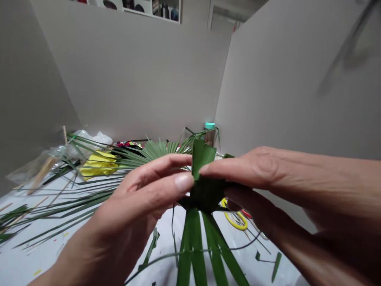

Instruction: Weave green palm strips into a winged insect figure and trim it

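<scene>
Both hands meet at the middle of the view on a folded piece of green palm leaf (203,186). My left hand (143,202) pinches its left side between thumb and fingers. My right hand (262,174) pinches its right side, with the thumb on the upright flap at the top. Long green leaf strips (202,250) hang down from the folded part toward me. The inside of the fold is hidden by my fingers.
A white table (24,258) carries a fan-shaped palm leaf (160,150), loose green strips, yellow-handled scissors (235,220), a yellow cloth (98,165), clear plastic bags and wooden sticks at the left. A teal-lidded jar (210,133) stands in the corner. Grey partition walls enclose the table.
</scene>
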Tool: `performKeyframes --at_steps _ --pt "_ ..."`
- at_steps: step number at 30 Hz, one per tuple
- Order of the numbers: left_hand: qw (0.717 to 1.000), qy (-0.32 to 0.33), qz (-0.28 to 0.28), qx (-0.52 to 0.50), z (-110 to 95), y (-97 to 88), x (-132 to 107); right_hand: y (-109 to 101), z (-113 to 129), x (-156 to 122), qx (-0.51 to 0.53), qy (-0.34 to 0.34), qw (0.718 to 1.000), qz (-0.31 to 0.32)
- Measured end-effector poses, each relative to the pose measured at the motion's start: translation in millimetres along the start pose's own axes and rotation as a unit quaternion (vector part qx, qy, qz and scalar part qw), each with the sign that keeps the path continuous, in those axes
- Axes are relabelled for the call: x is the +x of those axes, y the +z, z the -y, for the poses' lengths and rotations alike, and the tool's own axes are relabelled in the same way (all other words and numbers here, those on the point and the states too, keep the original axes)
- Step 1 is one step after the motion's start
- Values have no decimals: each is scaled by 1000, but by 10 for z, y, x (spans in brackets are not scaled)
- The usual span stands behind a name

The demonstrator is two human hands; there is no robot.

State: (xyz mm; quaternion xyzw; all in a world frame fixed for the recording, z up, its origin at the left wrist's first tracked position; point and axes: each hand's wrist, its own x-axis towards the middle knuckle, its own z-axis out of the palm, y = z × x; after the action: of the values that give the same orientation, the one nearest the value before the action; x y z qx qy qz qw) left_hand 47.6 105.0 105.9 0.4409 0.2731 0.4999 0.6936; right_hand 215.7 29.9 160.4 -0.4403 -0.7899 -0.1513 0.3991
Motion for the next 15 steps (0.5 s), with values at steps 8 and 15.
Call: performKeyframes --at_steps 8,15 --pt "997 -15 -41 63 -28 34 -63 -158 209 109 33 -31 999 30" --pt "998 -51 27 8 -97 82 -23 -11 85 163 -33 -46 998 16"
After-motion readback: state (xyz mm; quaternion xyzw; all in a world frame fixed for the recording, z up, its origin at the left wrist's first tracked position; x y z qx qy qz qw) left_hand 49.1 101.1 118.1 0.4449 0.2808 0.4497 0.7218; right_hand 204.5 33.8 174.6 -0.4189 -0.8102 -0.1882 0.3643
